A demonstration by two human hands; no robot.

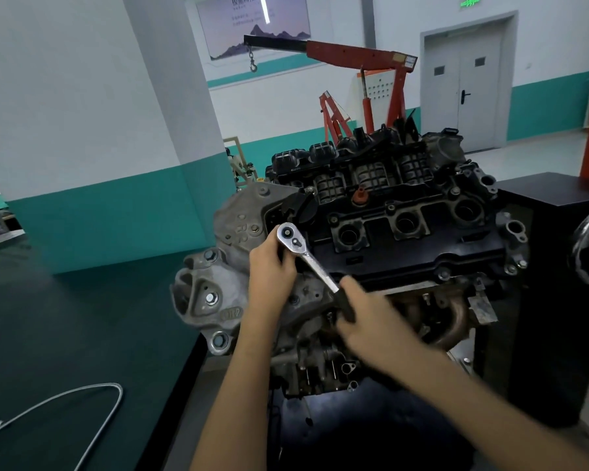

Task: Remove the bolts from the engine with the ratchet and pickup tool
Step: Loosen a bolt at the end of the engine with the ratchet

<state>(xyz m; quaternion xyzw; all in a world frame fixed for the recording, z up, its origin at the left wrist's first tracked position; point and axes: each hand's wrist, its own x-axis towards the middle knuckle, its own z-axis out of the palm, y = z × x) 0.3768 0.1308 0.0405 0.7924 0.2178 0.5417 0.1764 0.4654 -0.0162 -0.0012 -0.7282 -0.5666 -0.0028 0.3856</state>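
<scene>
Pickup tool [118,388] lies unused in a loose loop on the dark table [65,317], left of the engine [405,226] and well apart from both hands. Right hand [364,317], blurred, is wrapped round the black grip of the ratchet [315,266] at the engine's near face. Left hand [271,270] is curled about the ratchet's head at the engine's upper left corner, beside the black cover, apparently steadying it. The socket and the bolt under the head are hidden, so seating cannot be told. Risks, as judged: if the left hand lets the head tilt while the right pulls, the socket may ride off and round the bolt. A sudden release would throw the right knuckles into the castings below. A freed bolt could drop into the engine's recesses, and the pickup tool is out of easy reach. A red crane [354,56] stands behind the engine.
</scene>
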